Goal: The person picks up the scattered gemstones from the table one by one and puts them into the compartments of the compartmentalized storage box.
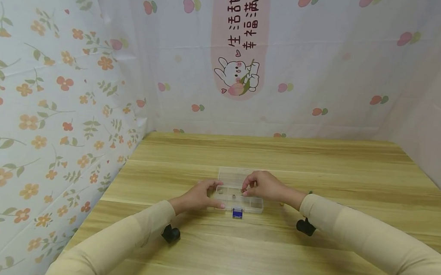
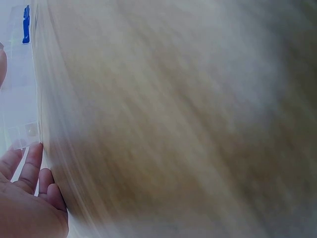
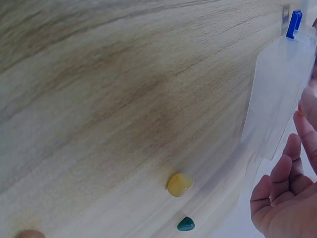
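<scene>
A clear plastic compartment box [image 1: 256, 209] lies on the table with its lid [image 1: 228, 176] folded back and a blue latch [image 1: 237, 213] at the front. My left hand [image 1: 199, 195] grips the left end, thumb at the front side and fingers toward the back. Above the right compartments, my right hand [image 1: 265, 185] pinches a small reddish-brown stone [image 1: 243, 190], mostly hidden by the fingertips. Inside the box sit a small dark stone [image 1: 233, 195] and, at the left end, a pale one [image 2: 32, 130].
To the right of the box, a yellow stone [image 3: 180, 184] and a dark green stone [image 3: 186, 224] lie on the wooden table [image 1: 211, 249]. A brownish stone [image 3: 30, 234] is cut off by the right wrist view's lower edge. Patterned curtains [image 1: 179, 65] hang behind and at the left.
</scene>
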Demonstrator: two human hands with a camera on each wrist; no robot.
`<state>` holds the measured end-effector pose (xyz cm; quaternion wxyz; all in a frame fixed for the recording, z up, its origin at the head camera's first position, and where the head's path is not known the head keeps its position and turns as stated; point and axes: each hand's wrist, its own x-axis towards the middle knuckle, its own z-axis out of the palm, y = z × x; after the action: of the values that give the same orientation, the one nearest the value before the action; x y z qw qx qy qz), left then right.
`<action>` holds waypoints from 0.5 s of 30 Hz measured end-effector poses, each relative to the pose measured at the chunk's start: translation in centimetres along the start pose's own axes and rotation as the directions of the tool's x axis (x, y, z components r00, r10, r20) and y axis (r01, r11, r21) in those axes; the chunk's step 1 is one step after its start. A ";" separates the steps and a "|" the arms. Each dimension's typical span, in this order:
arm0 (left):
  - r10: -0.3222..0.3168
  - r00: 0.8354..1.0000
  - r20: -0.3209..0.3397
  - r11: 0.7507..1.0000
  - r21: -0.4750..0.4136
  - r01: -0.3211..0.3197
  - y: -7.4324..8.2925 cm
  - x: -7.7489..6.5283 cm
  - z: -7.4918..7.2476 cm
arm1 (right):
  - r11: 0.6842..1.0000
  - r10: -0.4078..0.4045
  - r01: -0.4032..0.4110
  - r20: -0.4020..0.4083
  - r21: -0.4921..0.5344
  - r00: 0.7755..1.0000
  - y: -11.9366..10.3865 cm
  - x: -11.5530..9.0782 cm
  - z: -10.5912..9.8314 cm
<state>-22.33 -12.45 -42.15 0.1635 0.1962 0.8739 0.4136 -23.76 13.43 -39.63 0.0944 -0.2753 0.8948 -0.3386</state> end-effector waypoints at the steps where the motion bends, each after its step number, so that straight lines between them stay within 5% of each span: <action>1: 0.001 1.000 0.000 1.000 0.001 -0.001 0.0 0.0 0.0 | 1.000 0.003 -0.003 0.000 0.002 1.000 0.0 0.0 0.0; 15: 0.002 1.000 0.002 1.000 -0.012 -0.002 -0.3 0.2 0.0 | 0.999 0.042 -0.042 -0.013 0.005 0.999 0.0 0.0 -0.4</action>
<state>-22.54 -12.52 -42.39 0.1651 0.1966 0.8709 0.4190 -23.92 13.63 -39.29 0.0963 -0.2542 0.9002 -0.3402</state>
